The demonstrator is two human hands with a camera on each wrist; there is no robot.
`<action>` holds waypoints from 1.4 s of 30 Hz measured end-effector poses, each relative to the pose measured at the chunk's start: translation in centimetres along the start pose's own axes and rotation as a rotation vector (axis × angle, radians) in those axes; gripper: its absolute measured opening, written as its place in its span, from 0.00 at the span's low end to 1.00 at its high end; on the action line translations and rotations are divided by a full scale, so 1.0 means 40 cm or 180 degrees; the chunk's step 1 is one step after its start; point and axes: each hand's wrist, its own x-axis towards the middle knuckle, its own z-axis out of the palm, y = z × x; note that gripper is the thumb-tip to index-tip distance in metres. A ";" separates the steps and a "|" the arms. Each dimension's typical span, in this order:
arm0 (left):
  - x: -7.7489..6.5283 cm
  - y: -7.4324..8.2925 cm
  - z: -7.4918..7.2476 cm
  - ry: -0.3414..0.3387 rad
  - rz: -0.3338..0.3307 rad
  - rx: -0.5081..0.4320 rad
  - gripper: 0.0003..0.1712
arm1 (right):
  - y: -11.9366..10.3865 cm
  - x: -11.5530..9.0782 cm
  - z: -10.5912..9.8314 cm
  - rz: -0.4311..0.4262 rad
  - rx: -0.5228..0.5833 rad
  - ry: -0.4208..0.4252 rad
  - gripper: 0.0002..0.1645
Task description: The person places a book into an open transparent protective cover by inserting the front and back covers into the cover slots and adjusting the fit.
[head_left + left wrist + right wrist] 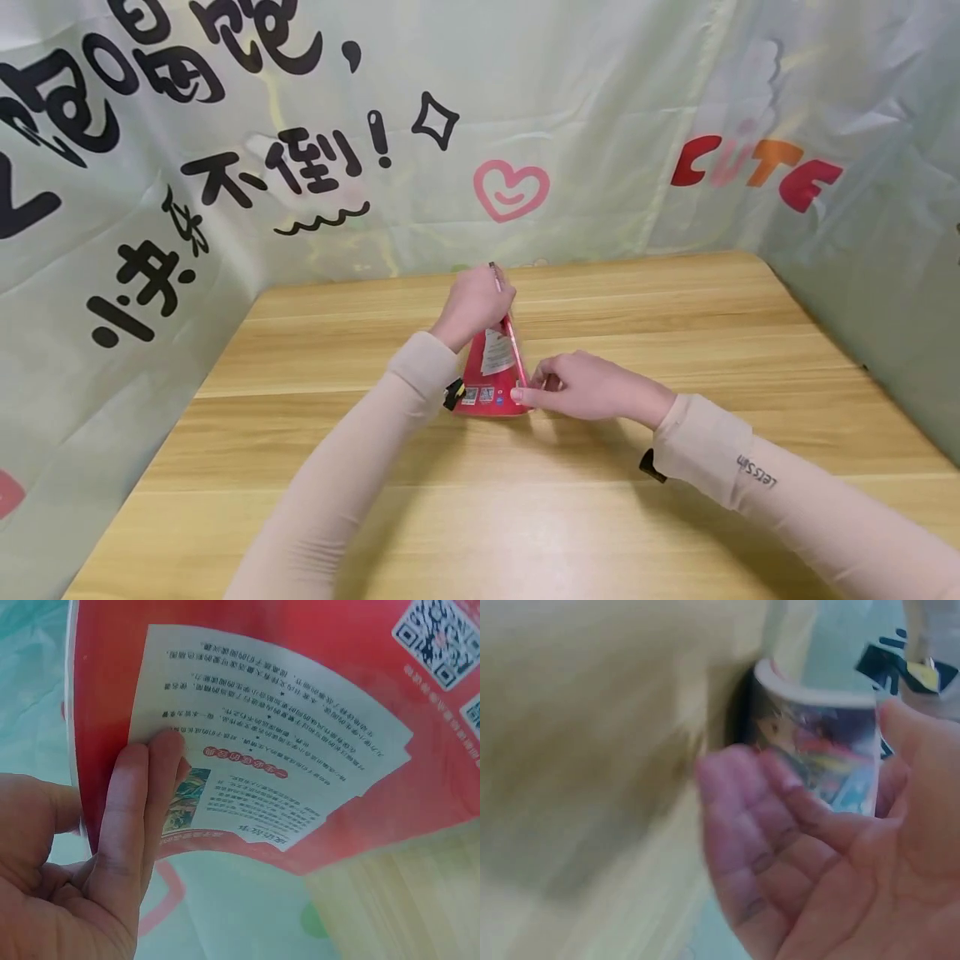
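A red book (480, 383) stands tilted over the table, its back cover toward the head camera. A white text panel (262, 742) and QR codes (439, 641) are printed on that cover. My left hand (477, 302) grips the book near its top end, two fingers lying across the cover with the thumb at the edge. Low on the book's right edge, my right hand (581, 385) pinches it, the thumb on the red side. In the right wrist view, the fingers (739, 817) lie by the colourful front cover (817, 742); that view is blurred.
The wooden table (300, 350) reaches back to a pale cloth backdrop (600, 125) with black lettering and a pink heart (512, 191). A black strap piece (454, 393) shows at the left wrist, and a black device (652, 466) at the right cuff.
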 end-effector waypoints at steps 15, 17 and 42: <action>-0.027 -0.015 -0.072 0.0075 0.0175 -0.0602 0.17 | 0.066 -0.009 -0.089 0.0065 -0.0133 -0.0132 0.61; -0.022 -0.015 -0.073 -0.0073 0.0195 -0.1048 0.17 | 0.071 -0.010 -0.114 -0.0046 0.0047 -0.0037 0.59; -0.005 -0.202 0.066 -0.0945 -0.0573 -0.0482 0.17 | 0.128 0.013 -0.198 0.0315 -0.0036 -0.0017 0.60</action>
